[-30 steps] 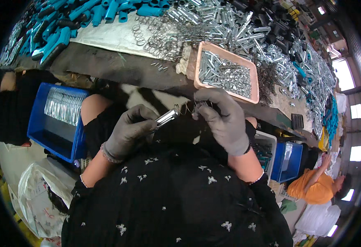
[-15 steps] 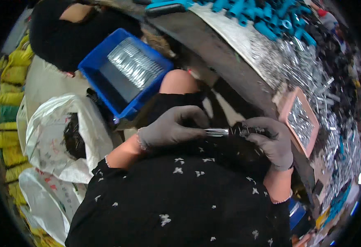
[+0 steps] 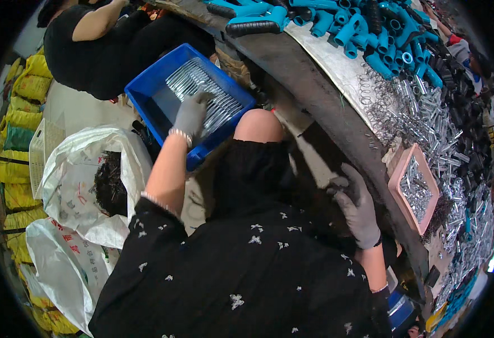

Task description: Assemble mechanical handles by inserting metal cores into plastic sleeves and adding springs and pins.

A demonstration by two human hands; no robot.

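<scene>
Left hand (image 3: 192, 114) over blue bin (image 3: 145, 98), metal pieces (image 3: 202, 93) lying diagonal, grip unclear

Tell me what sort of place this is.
Most likely a small assembly workshop for handled tools. The workbench is heaped with teal plastic handles, loose springs and metal tubes. The gloved left hand reaches into a blue bin of finished metal parts, and sacks stand on the floor.

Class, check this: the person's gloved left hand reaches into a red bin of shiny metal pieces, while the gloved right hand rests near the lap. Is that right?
Not quite. In the head view the bin is blue, not red. The rest holds: the left hand reaches into it over the shiny metal pieces, and the right hand rests near the lap.
</scene>
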